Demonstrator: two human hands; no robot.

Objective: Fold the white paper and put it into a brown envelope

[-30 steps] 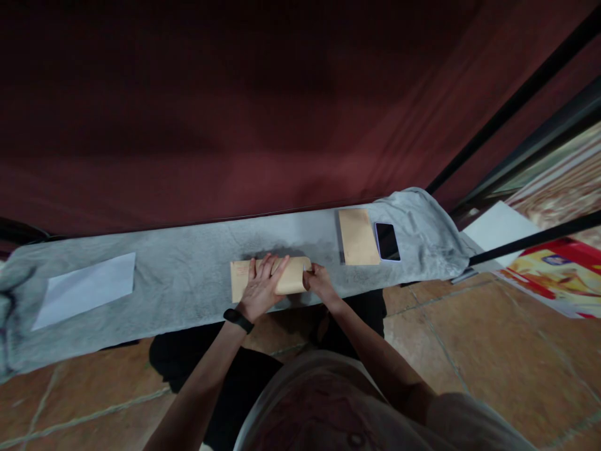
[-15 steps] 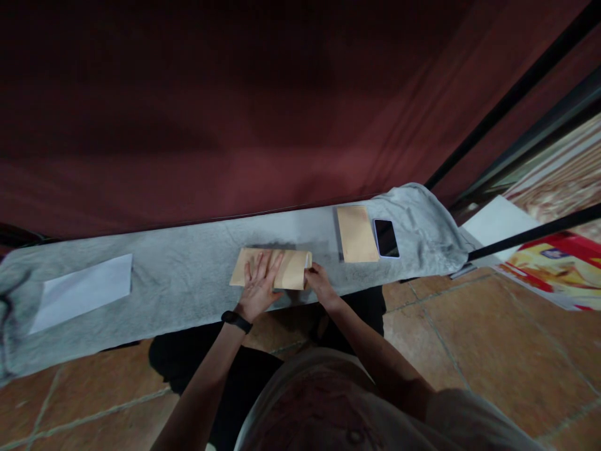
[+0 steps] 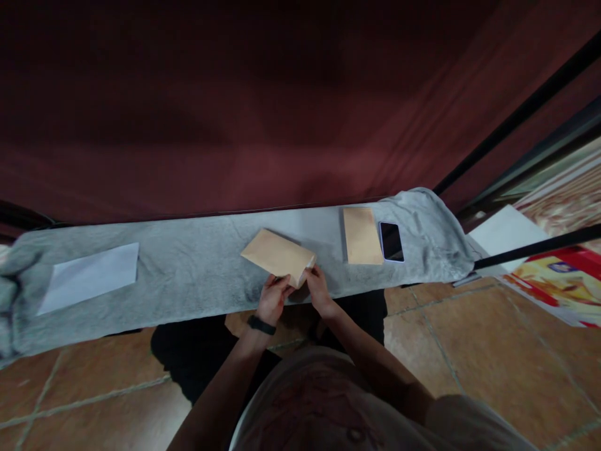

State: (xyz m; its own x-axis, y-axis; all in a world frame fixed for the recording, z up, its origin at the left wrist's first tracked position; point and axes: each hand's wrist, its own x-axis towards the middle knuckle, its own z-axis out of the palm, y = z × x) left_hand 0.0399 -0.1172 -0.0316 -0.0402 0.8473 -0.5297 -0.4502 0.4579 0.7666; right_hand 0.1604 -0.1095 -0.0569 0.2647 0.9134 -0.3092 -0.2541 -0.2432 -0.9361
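A brown envelope (image 3: 277,255) lies turned at a slant on the grey towel (image 3: 197,269) that covers a long narrow surface. My left hand (image 3: 273,297), with a black band at the wrist, pinches the envelope's near corner. My right hand (image 3: 318,285) grips the same corner from the right side. Both hands are closed on it, close together at the towel's front edge.
A second brown envelope (image 3: 361,235) lies to the right with a dark phone (image 3: 391,241) beside it. A white sheet (image 3: 91,275) rests at the towel's left end. A dark red curtain hangs behind. Tiled floor lies below, with white paper (image 3: 504,230) and a colourful print (image 3: 554,275) at right.
My left hand left the top of the envelope and came to its near corner beside my right hand. The envelope turned from level to a slant and sits a little farther back.
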